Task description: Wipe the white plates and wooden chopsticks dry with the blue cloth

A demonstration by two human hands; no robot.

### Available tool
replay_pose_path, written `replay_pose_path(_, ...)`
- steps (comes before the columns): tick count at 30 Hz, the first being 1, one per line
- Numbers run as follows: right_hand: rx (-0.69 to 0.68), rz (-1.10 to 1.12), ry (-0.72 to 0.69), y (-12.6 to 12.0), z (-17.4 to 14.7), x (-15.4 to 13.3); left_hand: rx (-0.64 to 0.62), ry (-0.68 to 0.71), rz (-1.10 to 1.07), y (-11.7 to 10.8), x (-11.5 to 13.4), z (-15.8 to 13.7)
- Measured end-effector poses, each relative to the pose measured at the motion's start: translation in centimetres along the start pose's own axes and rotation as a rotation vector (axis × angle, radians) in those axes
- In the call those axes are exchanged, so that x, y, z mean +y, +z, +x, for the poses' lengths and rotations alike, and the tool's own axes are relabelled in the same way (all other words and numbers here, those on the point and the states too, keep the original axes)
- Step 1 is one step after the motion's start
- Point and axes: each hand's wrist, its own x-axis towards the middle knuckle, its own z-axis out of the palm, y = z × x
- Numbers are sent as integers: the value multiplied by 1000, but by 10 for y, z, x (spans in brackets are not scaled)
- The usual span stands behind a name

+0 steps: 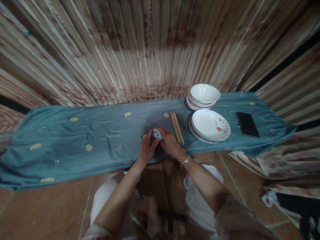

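Note:
Over the front edge of the cloth, both of my hands are closed together around a small dark object with a pale blue top (157, 134). Dark marks show on that top, but its kind is not clear. My left hand (147, 146) wraps it from the left, with the thumb near its lower side. From the right, my right hand (170, 142) curls against it, a silvery band on the wrist. Several wooden chopsticks (177, 128) lie side by side just beyond my right hand.
Right of the chopsticks is a stack of flower-patterned plates (210, 125), with stacked white bowls (205, 94) behind it. A black phone (247, 124) lies farther right. The blue-green tablecloth (105, 133) covers a long, narrow table; a patterned curtain (155, 60) hangs behind.

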Motion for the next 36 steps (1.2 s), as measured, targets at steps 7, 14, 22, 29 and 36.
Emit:
replay_pose_path(7, -77, -98, -28, 3, -3, 3, -41, 247, 252, 4, -15, 1)
replay_pose_path(14, -151, -142, -49, -6, -14, 7, -109, 263, 354, 11, -29, 5)
replay_pose_path(22, 37, -159, -123, -63, -27, -30, -94, 291, 434, 13, -30, 7)
replay_pose_path(29, 486, -280, -38, -160, -46, -3, -87, 290, 488, 13, -31, 10)
replay_pose_path(36, 649, -491, 488, -221, -102, 154, -85, 318, 476, 14, -30, 14)
